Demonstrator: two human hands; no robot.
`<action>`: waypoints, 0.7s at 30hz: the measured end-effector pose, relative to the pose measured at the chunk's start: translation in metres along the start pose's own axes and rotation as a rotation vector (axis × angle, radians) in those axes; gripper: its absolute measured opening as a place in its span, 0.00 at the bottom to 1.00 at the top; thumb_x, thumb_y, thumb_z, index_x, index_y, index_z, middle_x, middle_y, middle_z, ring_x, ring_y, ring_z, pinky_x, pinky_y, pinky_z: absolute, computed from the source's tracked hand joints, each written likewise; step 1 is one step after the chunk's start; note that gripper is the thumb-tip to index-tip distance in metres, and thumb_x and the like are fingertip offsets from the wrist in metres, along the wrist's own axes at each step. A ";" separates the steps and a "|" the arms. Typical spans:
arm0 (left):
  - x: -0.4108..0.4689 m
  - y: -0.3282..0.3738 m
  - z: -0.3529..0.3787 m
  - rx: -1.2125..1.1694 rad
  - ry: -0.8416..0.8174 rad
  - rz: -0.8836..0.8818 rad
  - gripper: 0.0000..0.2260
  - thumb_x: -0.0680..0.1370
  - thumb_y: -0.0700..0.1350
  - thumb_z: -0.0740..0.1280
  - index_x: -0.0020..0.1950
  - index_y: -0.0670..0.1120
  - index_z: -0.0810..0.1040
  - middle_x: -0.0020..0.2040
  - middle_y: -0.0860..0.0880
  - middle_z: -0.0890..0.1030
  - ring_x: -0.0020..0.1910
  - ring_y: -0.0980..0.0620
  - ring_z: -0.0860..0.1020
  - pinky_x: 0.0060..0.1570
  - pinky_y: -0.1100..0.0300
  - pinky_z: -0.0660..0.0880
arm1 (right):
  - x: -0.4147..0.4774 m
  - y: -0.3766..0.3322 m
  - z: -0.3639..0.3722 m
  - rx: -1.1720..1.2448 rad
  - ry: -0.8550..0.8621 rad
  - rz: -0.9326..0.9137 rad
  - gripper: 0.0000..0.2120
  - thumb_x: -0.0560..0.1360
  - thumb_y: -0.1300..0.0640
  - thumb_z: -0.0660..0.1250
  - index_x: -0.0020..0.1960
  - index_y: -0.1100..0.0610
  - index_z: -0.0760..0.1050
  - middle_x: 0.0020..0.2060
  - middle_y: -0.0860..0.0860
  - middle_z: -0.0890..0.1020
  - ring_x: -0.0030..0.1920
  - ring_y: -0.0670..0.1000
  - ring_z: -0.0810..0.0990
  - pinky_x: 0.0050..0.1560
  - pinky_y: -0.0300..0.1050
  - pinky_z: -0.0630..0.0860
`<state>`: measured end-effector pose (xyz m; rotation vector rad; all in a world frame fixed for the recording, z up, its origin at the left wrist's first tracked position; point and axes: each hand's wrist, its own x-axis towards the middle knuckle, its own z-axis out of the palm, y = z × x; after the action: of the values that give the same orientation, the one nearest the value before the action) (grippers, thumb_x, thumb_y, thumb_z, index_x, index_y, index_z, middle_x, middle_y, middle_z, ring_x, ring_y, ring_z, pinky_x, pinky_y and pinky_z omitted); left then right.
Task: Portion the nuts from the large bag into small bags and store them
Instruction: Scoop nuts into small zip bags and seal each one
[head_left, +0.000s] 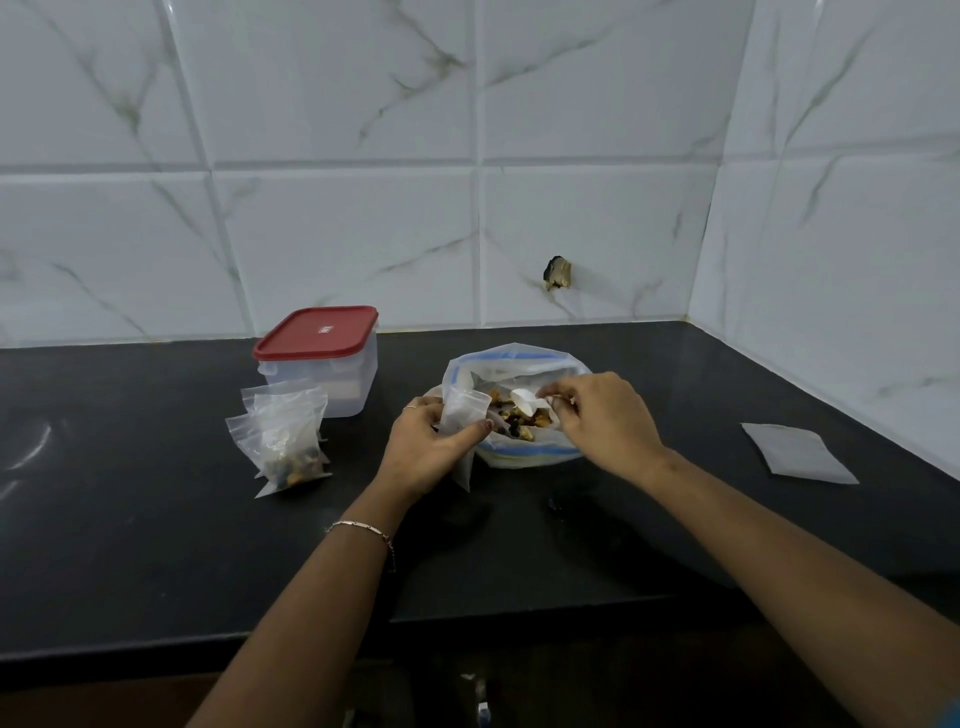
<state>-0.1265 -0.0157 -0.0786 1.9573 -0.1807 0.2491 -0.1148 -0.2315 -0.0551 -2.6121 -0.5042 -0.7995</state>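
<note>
Fingertips (545, 402) on white spoon (524, 399) over mixed brown nuts (519, 418)

A: Light is soft and cool, fairly even on the white marble-veined wall tiles (343, 104), dimmer low in the frame.

B: Shadows?

A: Faint ones on the matte black stone countertop (649, 530), nearer the camera than the hands. Pale glare streaks far left of the grip.

B: Sharpness?

A: Slightly soft overall. Wide-angle bending curves the tile joints toward the edges.
</note>
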 end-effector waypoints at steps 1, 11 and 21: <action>0.000 0.001 0.000 -0.005 -0.004 0.002 0.14 0.72 0.49 0.74 0.54 0.54 0.73 0.62 0.49 0.73 0.57 0.54 0.73 0.50 0.62 0.72 | 0.000 0.001 -0.001 -0.021 0.012 -0.008 0.10 0.79 0.56 0.64 0.56 0.51 0.82 0.45 0.47 0.85 0.40 0.44 0.81 0.44 0.40 0.79; 0.000 0.002 0.002 -0.005 -0.028 0.003 0.19 0.73 0.48 0.73 0.62 0.46 0.76 0.55 0.56 0.73 0.49 0.61 0.74 0.42 0.70 0.71 | -0.001 0.008 -0.002 0.173 0.015 0.160 0.09 0.78 0.57 0.66 0.54 0.50 0.83 0.44 0.47 0.85 0.40 0.43 0.82 0.41 0.36 0.77; -0.001 0.002 0.000 -0.015 -0.025 -0.010 0.11 0.73 0.49 0.73 0.48 0.58 0.72 0.64 0.47 0.74 0.57 0.53 0.74 0.49 0.64 0.72 | -0.010 0.007 0.001 -0.380 -0.086 -0.121 0.10 0.78 0.56 0.67 0.58 0.53 0.78 0.47 0.50 0.83 0.44 0.48 0.82 0.43 0.42 0.80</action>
<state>-0.1282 -0.0161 -0.0771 1.9469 -0.1884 0.2160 -0.1190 -0.2398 -0.0632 -2.9990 -0.5889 -0.8990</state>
